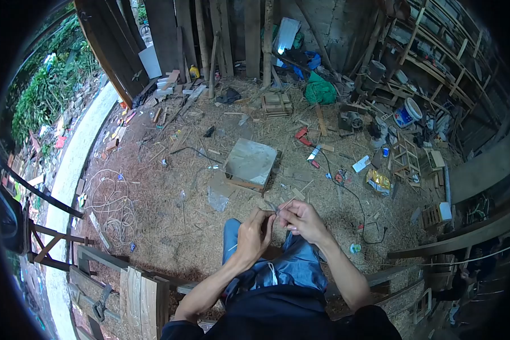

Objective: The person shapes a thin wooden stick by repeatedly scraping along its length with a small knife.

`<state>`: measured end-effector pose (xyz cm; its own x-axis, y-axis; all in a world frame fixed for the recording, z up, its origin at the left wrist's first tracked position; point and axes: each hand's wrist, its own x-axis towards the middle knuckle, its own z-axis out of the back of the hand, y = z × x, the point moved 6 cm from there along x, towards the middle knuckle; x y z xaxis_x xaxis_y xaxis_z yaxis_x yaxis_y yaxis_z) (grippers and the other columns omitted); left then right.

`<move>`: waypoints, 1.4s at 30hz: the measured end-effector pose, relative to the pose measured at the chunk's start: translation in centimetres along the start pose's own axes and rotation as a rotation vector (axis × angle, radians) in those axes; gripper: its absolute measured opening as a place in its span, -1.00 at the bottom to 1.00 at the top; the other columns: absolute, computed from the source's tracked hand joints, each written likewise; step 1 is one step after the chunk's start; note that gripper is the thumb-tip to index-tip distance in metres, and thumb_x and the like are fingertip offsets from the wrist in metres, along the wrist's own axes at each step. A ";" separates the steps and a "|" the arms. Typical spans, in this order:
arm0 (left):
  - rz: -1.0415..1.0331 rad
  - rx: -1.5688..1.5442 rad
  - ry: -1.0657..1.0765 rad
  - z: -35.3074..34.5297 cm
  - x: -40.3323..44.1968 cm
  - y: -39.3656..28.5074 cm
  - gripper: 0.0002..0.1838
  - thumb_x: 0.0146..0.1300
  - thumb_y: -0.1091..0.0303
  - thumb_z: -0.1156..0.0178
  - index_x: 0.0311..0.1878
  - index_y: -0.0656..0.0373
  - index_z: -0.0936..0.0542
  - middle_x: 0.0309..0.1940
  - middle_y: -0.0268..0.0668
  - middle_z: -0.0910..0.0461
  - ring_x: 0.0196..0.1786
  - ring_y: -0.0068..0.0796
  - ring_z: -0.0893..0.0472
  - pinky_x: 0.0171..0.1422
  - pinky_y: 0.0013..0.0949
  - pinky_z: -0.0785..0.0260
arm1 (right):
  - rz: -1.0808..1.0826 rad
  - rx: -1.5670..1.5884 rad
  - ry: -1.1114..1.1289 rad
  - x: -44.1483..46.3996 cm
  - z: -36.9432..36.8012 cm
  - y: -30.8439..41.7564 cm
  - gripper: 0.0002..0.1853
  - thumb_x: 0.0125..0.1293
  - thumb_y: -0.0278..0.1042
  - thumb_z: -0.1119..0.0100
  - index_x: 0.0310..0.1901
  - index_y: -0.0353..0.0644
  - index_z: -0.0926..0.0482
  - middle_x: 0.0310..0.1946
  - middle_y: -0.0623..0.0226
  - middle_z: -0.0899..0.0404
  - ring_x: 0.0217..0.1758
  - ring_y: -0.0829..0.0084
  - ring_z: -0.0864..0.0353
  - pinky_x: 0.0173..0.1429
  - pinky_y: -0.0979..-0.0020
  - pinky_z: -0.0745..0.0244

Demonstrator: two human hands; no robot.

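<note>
My left hand [253, 237] and my right hand [304, 222] meet in front of my lap, fingertips close together. Both sets of fingers are pinched on something small and thin, too small to name. A thin pale strip sticks up beside my right fingertips, and a light thin piece shows by my left wrist. Beyond my hands stands a low square box-like block [251, 160] with a grey top. Blue-grey trousers [294, 266] cover my legs below the hands.
A red power tool [303, 136] lies on the shavings-covered floor, with a cord [354, 195] running right. Coiled rope [112, 198] lies left, wooden frames [405, 156] and a bucket [407, 112] right. Planks [144, 294] stand at lower left. A green bundle [320, 88] sits behind.
</note>
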<state>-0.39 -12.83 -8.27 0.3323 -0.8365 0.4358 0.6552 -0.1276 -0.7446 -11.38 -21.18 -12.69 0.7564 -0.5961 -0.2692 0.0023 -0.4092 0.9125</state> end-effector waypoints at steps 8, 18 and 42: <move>0.349 -0.199 0.162 -0.8 -0.8 2.1 -0.85 0.26 0.40 -0.17 -0.23 0.31 -0.60 -0.47 -0.24 -0.60 -0.45 -0.59 -0.51 -0.37 -0.44 -0.34 | 0.058 0.037 -0.001 -0.1 1.2 0.3 -0.87 0.37 -0.37 -0.03 -0.21 -0.25 -0.46 -0.54 0.45 -0.44 -0.66 0.77 -0.20 -0.63 0.72 -0.05; 0.464 -0.323 0.208 -1.5 -1.3 3.3 -0.82 0.29 0.36 -0.15 -0.20 0.30 -0.60 -0.50 -0.34 -0.57 -0.45 -0.66 -0.48 -0.38 -0.51 -0.32 | 0.079 0.121 -0.115 0.2 4.4 0.9 -0.88 0.36 -0.33 -0.05 -0.24 -0.18 -0.44 -0.53 0.45 -0.45 -0.66 0.77 -0.22 -0.66 0.71 -0.04; 0.469 -0.290 0.266 -3.4 0.6 7.4 -0.81 0.25 0.38 -0.18 -0.26 0.36 -0.61 -0.47 -0.11 -0.63 -0.41 -0.49 -0.59 -0.32 -0.41 -0.40 | 0.179 -0.073 -0.460 3.2 14.1 1.0 -0.78 0.36 -0.28 -0.07 -0.15 -0.26 -0.53 -0.52 0.50 -0.46 -0.65 0.78 -0.21 -0.65 0.70 -0.02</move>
<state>2.35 -16.03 -15.21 0.3352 -0.9383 -0.0847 0.2562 0.1773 -0.9502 -18.19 -33.23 -16.96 0.3819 -0.9024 -0.1997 -0.0433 -0.2333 0.9714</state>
